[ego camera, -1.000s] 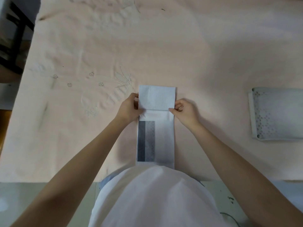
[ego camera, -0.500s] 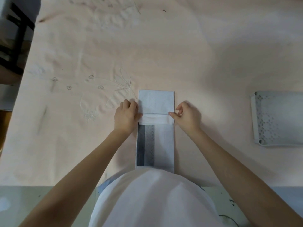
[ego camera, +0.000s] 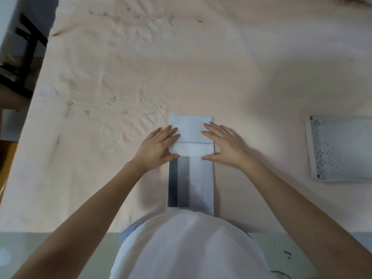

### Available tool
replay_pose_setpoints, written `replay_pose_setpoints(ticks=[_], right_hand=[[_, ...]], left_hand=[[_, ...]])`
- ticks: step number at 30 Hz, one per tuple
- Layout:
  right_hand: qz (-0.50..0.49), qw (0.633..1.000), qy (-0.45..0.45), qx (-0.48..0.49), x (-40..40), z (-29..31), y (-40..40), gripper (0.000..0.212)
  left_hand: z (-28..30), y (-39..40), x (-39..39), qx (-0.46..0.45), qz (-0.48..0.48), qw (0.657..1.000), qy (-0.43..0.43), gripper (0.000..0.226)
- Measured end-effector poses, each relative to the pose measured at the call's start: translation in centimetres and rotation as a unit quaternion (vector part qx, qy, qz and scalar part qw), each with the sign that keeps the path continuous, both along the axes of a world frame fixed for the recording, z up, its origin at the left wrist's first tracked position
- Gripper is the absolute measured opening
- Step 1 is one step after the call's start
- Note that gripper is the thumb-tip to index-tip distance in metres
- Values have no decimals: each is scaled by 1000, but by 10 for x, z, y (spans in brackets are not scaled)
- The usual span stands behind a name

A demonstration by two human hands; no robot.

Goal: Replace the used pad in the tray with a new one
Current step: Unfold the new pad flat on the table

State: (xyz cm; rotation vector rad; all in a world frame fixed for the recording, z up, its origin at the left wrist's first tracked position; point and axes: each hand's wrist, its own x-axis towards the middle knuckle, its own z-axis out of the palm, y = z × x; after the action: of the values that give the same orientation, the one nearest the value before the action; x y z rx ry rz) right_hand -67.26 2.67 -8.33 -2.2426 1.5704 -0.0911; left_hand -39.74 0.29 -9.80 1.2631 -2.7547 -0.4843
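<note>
The pad (ego camera: pixel 190 158) lies flat on the pink embroidered tablecloth (ego camera: pixel 221 67) straight in front of the person, between the two hands, its near end reaching the table edge beside the white shirt (ego camera: pixel 189 248). The left hand (ego camera: pixel 159 147) rests on its left edge and the right hand (ego camera: pixel 225 143) on its right edge, both at the far half of the strip. The pad is a long, narrow, pale blue-white strip folded lengthwise; its far end is turned back toward the person, so a square flap lies on top with its edge showing as a line across the strip between the hands. Below that fold the nearer part shows a dark grey patterned band running along the left side, with plain white beside it. Both hands lie palm down with fingers spread apart and stretched out, gripping nothing. The left fingertips (ego camera: pixel 174 131) lie on the folded flap and the left thumb reaches onto the strip just above the grey band. The right fingertips (ego camera: pixel 205 128) press the flap from the other side, and the right thumb points inward across the strip at the same level. The grey perforated tray (ego camera: pixel 340 148) sits well apart on the cloth to the right, partly cut off by the picture edge.
</note>
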Motion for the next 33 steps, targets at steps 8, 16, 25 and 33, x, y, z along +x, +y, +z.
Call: replay_pose_setpoints(ticks=[8,16,25,33], right_hand=[[19,995,36,-89,4,-3,0,63],[-5,994,-41,-99,2,10,-17,69],[-313,913,-262,-11,17,12,-73,25],[-405,873,-271,14,23,0,-114,26]], left_hand=[[-5,-3,-10,-131,-44,990,5,31],[27,-29,-20,-80,53,989,112,25],[57,-88,-35,298,272,845,350,36],[27,-137,-42,219,336,886,235,18]])
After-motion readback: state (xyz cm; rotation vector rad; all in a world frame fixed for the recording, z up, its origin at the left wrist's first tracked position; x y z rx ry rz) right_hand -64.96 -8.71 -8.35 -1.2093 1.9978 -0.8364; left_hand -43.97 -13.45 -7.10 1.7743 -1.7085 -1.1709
